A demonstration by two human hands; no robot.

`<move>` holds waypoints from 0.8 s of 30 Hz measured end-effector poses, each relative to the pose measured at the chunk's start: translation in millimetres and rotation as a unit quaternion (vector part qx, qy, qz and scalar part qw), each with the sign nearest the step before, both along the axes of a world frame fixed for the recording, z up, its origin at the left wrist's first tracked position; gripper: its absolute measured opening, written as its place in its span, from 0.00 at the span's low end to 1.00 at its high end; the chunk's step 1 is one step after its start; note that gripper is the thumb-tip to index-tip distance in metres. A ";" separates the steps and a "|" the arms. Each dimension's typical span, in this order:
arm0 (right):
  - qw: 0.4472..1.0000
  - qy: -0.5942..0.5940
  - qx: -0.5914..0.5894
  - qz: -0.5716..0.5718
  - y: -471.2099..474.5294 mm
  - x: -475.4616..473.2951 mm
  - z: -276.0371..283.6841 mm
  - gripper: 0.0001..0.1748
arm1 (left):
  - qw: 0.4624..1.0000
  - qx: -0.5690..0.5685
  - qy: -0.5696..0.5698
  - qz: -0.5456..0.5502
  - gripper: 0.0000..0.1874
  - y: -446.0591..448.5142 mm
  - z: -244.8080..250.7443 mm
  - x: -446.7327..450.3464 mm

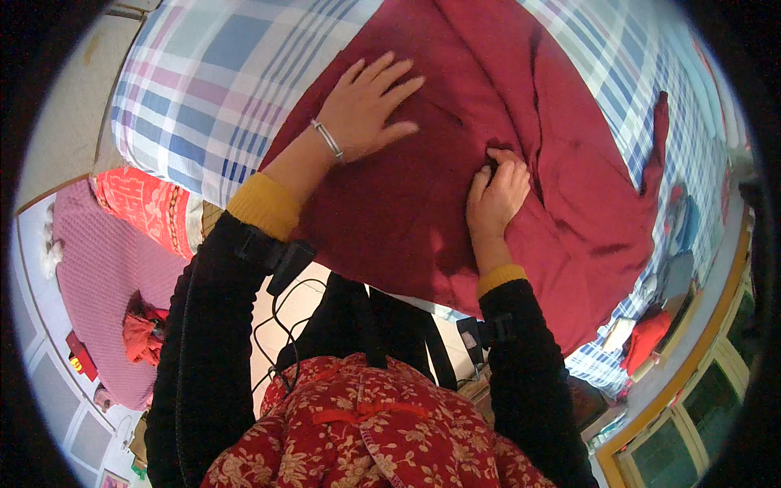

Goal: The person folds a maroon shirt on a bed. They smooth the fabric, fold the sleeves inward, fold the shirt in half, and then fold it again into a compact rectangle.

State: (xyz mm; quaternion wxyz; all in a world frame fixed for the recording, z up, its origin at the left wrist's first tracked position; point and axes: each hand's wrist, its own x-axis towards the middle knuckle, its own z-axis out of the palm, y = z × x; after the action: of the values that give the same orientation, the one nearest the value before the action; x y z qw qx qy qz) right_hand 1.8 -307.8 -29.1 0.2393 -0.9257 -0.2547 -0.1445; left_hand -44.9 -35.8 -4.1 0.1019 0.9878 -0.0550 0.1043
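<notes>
A dark red long-sleeved garment point(390, 201) is spread over the bed in front of me, with several creases on its right half. One narrow sleeve point(658, 137) bends away at the far right. My left hand point(366, 104), with a silver bracelet point(327, 139) at the wrist, is over the garment's upper left part, palm down and fingers apart. My right hand point(500, 189) rests near the garment's middle, its fingers curled and thumb close to the index finger. Whether cloth is pinched between them is unclear.
A plaid bedsheet point(201, 91) lies beneath the garment. To the left are a red patterned cloth point(149, 207) and a pink quilted cover point(97, 256). A red item point(647, 341) and other small things lie by the window frame point(677, 402). Black cables point(274, 305) hang near my left forearm.
</notes>
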 end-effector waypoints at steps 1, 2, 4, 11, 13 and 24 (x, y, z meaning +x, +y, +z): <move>1.000 -0.007 0.003 0.002 0.2 0.5 0.4 0.17 | 0.996 0.029 0.084 0.008 0.39 -3.6 -3.9 -7.9; 1.000 -0.010 0.003 0.003 0.9 0.1 0.6 0.17 | 0.996 0.020 0.083 0.007 0.39 -3.0 -8.1 -7.5; 1.000 -0.009 0.004 0.003 1.5 0.0 1.5 0.17 | 0.999 0.001 0.039 0.004 0.39 -4.3 -13.5 -9.1; 1.000 -0.017 0.008 0.005 -0.4 1.3 0.9 0.16 | 0.985 0.050 0.150 0.072 0.43 -21.8 19.8 1.9; 0.999 -0.033 0.017 0.006 -0.7 1.2 0.7 0.15 | 0.997 0.013 0.068 0.018 0.45 -44.2 30.8 4.5; 0.994 0.092 -0.039 0.050 -15.1 15.0 24.4 0.23 | 0.987 -0.085 0.086 -0.102 0.26 -129.9 22.0 46.1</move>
State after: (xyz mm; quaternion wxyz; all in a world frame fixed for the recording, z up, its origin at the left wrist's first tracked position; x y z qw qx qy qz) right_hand 16.8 -322.9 -4.7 0.2323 -0.9299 -0.2828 -0.0371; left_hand 1.2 -165.7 17.9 0.1996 0.9701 -0.1377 0.0125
